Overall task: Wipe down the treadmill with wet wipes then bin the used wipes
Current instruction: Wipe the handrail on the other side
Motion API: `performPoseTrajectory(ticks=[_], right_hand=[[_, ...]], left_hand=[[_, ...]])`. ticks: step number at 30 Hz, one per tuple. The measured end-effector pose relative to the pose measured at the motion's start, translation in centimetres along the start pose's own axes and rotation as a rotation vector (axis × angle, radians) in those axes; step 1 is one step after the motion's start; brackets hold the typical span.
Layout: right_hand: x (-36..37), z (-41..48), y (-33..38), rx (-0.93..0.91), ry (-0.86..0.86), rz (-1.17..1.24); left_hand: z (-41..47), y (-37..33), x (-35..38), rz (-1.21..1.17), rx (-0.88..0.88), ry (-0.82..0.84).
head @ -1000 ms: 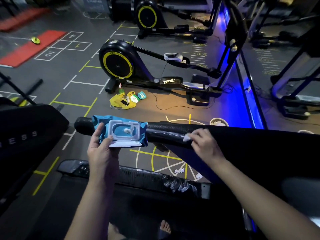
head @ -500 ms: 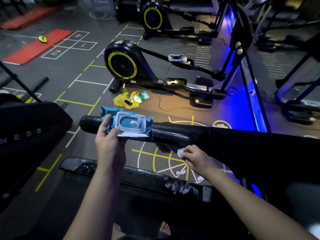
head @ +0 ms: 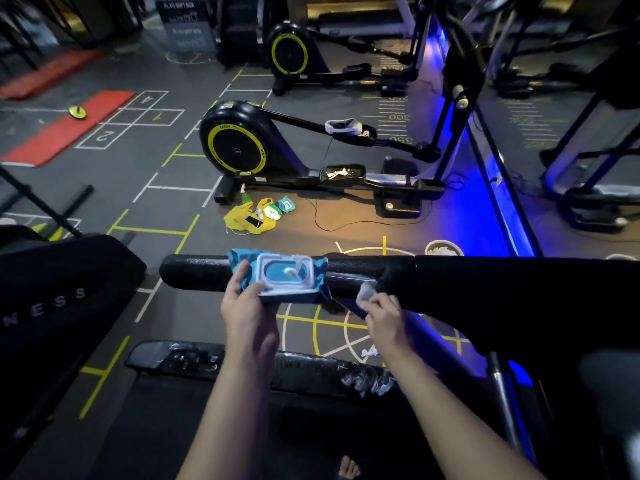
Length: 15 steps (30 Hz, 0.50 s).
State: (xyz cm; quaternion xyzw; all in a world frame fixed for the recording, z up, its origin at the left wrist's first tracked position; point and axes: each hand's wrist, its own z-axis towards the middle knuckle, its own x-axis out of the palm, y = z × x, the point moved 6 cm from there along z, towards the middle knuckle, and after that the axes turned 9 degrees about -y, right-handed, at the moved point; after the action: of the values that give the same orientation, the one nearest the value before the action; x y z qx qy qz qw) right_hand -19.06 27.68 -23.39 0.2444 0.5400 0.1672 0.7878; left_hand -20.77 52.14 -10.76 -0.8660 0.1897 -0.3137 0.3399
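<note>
Head view, closest first: the left hand [head: 247, 317] grips the blue wipes pack [head: 277, 279] by its near edge, thumb on top, holding it over the treadmill's black handrail [head: 197, 271]. Just to its right, the right hand [head: 382, 315] pinches a crumpled white wipe [head: 364, 292] against the rail. On the floor beyond sits a round bin [head: 428, 247], then a yellow bag [head: 239, 225] beside an elliptical [head: 235, 150].
</note>
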Motion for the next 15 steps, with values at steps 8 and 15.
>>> performPoseTrajectory(ticks=[8, 15], right_hand=[[-4.8, 1.5, 0.8, 0.380, -0.217, 0.276], [-5.6, 4.2, 1.5, 0.285, -0.419, 0.130]], left_hand=[[0.1, -0.7, -1.7, -0.002, 0.144, 0.019], [-0.4, -0.8, -1.6, 0.012, 0.154, 0.032]])
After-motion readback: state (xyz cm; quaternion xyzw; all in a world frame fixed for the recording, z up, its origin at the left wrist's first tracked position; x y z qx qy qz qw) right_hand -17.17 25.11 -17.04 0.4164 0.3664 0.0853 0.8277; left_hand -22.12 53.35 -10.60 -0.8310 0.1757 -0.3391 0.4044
